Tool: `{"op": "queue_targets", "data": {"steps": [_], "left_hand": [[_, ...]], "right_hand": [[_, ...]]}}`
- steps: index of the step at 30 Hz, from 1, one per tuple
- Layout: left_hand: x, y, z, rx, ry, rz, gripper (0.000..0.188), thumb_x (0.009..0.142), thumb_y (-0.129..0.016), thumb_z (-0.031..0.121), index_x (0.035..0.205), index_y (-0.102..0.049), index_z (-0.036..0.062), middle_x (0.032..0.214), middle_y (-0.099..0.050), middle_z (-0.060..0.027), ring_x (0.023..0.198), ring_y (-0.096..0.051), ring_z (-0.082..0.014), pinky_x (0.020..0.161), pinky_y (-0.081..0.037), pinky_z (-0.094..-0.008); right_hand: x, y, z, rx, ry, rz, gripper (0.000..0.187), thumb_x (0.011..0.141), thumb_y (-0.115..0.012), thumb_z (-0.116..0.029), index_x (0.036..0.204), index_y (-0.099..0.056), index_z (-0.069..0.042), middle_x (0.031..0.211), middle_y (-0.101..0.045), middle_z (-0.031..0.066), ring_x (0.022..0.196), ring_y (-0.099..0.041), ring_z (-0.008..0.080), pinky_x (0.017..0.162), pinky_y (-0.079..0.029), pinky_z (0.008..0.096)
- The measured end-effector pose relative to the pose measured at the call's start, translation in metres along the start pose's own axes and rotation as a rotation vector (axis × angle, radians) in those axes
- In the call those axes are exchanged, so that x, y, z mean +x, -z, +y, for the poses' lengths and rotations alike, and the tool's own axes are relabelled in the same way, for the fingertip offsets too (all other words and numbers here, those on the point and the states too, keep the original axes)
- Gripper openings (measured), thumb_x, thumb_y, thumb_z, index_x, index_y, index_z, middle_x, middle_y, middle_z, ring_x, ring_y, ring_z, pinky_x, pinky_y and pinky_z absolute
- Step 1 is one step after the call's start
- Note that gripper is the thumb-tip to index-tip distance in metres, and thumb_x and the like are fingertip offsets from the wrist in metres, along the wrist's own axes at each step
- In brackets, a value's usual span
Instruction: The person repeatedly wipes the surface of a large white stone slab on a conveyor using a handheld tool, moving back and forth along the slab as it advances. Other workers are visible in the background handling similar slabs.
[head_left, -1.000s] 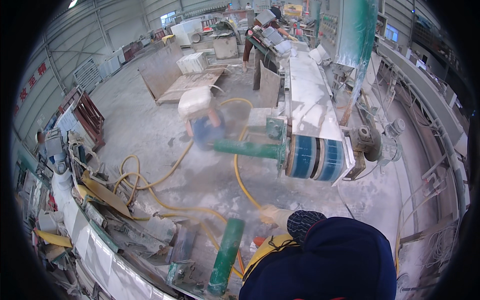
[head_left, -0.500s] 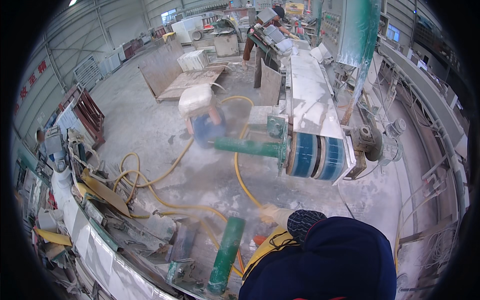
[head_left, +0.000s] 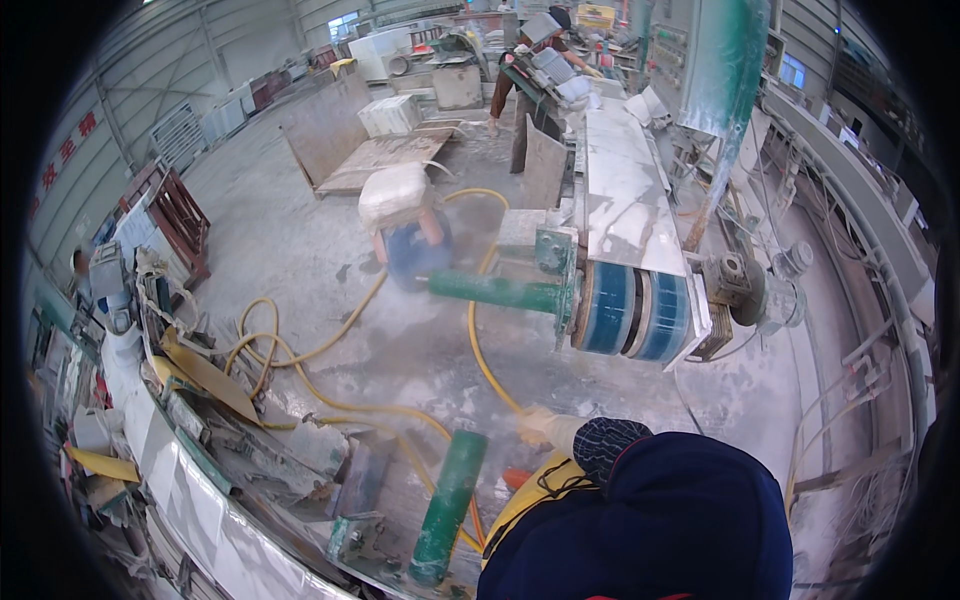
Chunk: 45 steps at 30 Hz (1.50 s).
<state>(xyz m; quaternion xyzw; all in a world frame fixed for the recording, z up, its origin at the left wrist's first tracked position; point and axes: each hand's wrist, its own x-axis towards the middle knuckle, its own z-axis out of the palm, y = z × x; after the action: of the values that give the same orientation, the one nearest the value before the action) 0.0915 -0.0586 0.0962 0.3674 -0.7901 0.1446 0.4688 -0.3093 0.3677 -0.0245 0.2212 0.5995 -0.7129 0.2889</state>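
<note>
My right arm, in a dark blue sleeve with a patterned cuff, comes in from the lower right. The pale-gloved right hand [head_left: 538, 428] is closed at the spot where a yellow hose [head_left: 481, 345] runs into it. Its fingers are small and partly blurred. Below the hand, a yellow apron [head_left: 532, 492] covers my front, and a small orange object [head_left: 516, 478] shows beside it. Left of the apron stands a tilted green roller [head_left: 449, 508]. My left hand is outside the picture.
Ahead, a conveyor with blue belts [head_left: 608, 310] carries a white slab [head_left: 626, 185]; a green roller [head_left: 495, 290] juts left from it. A padded stool [head_left: 395, 197] stands on the dusty floor. Stone scraps [head_left: 300, 452] pile at left. A person [head_left: 548, 45] bends over the conveyor's far end.
The whole view has shifted very slightly. My right hand stays at the hose in nearly the same place.
</note>
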Motion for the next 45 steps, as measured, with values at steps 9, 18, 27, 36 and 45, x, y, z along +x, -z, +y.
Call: {"op": "queue_targets", "data": {"steps": [9, 18, 27, 36, 45], "left_hand": [[-0.040, -0.002, -0.033, 0.199, 0.268, -0.282, 0.046, 0.097, -0.062, 0.025, 0.134, -0.052, -0.0002, 0.129, -0.060, -0.0173, 0.114, -0.061, -0.0319, 0.100, -0.048, -0.0405], [-0.069, 0.002, -0.019, -0.690, 1.803, 0.236, 0.062, 0.093, -0.065, 0.036, 0.142, -0.048, 0.0024, 0.144, -0.050, -0.0205, 0.125, -0.053, -0.0386, 0.106, -0.044, -0.0481], [0.059, 0.078, 0.018, -1.534, 1.715, 0.199, 0.068, 0.100, -0.046, 0.051, 0.152, -0.034, 0.0083, 0.153, -0.040, -0.0147, 0.138, -0.041, -0.0349, 0.113, -0.038, -0.0506], [0.060, 0.080, 0.039, -1.719, 1.567, 0.106, 0.057, 0.088, -0.070, 0.024, 0.138, -0.049, 0.0073, 0.134, -0.058, -0.0096, 0.123, -0.055, -0.0287, 0.104, -0.048, -0.0455], [0.048, 0.118, 0.011, -1.667, 1.416, 0.042, 0.063, 0.079, -0.061, 0.008, 0.139, -0.046, 0.0007, 0.130, -0.058, -0.0136, 0.111, -0.061, -0.0288, 0.094, -0.054, -0.0413]], "right_hand": [[-0.001, 0.011, -0.008, 0.158, -0.214, -0.042, 0.015, 0.099, -0.054, -0.021, 0.094, -0.061, -0.009, 0.063, -0.053, 0.0076, 0.047, -0.050, 0.0229, 0.042, -0.037, 0.0395], [-0.010, 0.021, -0.023, -0.131, -0.209, 0.065, 0.039, 0.099, -0.057, -0.027, 0.134, -0.048, -0.011, 0.123, -0.063, 0.0228, 0.105, -0.065, 0.0379, 0.084, -0.056, 0.0487], [0.001, 0.011, -0.039, -0.167, -0.145, -0.012, 0.041, 0.100, -0.056, -0.028, 0.135, -0.047, -0.010, 0.123, -0.063, 0.0198, 0.106, -0.064, 0.0368, 0.086, -0.054, 0.0477], [-0.023, -0.023, -0.029, -0.107, -0.239, -0.099, 0.044, 0.100, -0.056, -0.026, 0.139, -0.044, -0.009, 0.124, -0.063, 0.0203, 0.110, -0.064, 0.0361, 0.090, -0.054, 0.0470], [-0.086, -0.041, -0.082, -0.156, -0.021, -0.156, 0.041, 0.102, -0.055, -0.024, 0.139, -0.048, -0.009, 0.126, -0.063, 0.0204, 0.110, -0.065, 0.0332, 0.092, -0.055, 0.0442]]}}
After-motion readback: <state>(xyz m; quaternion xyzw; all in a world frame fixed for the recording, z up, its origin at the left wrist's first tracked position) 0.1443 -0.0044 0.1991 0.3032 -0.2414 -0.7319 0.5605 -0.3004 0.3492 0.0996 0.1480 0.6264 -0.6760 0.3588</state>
